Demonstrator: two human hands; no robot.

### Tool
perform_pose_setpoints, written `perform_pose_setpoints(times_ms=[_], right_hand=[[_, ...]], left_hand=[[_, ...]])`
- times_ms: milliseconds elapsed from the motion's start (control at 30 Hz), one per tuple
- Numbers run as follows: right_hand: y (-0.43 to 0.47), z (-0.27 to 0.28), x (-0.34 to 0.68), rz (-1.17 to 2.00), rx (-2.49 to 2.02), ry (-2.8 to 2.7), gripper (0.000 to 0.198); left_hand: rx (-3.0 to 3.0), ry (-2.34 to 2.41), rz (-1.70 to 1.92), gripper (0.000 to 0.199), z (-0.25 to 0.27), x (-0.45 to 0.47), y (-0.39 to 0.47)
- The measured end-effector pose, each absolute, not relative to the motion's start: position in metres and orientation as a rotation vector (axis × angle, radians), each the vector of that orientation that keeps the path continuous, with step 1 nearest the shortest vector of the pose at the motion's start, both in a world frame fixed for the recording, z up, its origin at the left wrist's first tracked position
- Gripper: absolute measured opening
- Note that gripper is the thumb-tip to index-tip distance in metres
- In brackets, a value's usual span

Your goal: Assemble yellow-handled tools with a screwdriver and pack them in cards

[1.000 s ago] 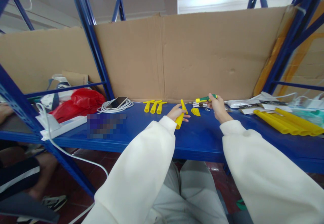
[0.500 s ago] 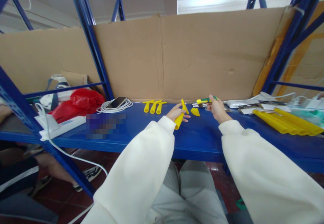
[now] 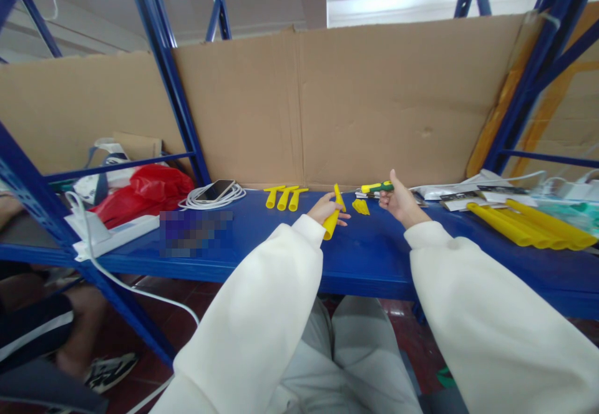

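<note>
My left hand [image 3: 324,209] is closed around a yellow T-shaped tube piece [image 3: 332,223], its wide round end towards me and its crossbar at the far end. In my right hand [image 3: 401,202] is a screwdriver [image 3: 377,187] with a yellow-and-green handle; it points left, and my thumb is raised off the handle. The two hands are apart, above the blue shelf [image 3: 365,258]. Between them lies a small crumpled-looking yellow piece [image 3: 360,207]. Further left, several similar yellow T-shaped pieces [image 3: 282,198] stand in a row.
Long yellow tubes [image 3: 528,226] lie at the right beside dark-and-white packets [image 3: 463,199]. Left are a phone [image 3: 216,190] on a coiled white cable, a white power strip [image 3: 124,234] and a red bag [image 3: 150,195]. Cardboard [image 3: 365,102] closes off the back. Another person's leg [image 3: 77,320] shows lower left.
My right hand has shifted slightly with the screwdriver tipped lower to the left, and its thumb has lifted. My left hand stays nearly still. The other person's foot has moved left and nearer.
</note>
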State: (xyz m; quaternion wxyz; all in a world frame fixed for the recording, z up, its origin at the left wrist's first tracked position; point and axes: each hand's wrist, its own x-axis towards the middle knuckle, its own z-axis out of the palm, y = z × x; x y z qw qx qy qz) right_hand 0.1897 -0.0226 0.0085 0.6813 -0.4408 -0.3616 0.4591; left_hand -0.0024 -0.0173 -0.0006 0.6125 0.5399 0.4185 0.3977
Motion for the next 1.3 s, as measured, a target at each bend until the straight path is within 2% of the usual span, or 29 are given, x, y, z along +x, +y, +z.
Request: perform_pose_setpoints(times_ms=[200, 467, 867, 1300], right_hand=[[-0.028, 0.013, 0.193, 1.189, -0.898, -0.807, 0.04], [-0.019, 0.011, 0.191, 1.023, -0.995, -0.788, 0.027], [-0.025, 0.012, 0.195, 1.027, -0.9, -0.851, 0.039], [-0.023, 0.013, 0.195, 1.012, -0.946, -0.728, 0.023]], left_hand=[[1.25, 1.004, 0.935, 0.065, 0.001, -0.002, -0.018], [1.248, 1.029, 0.937, 0.063, 0.001, -0.002, -0.018], [1.249, 1.004, 0.95, 0.064, 0.0, -0.002, -0.016], [1.23, 0.994, 0.976, 0.065, -0.002, -0.002, -0.014]])
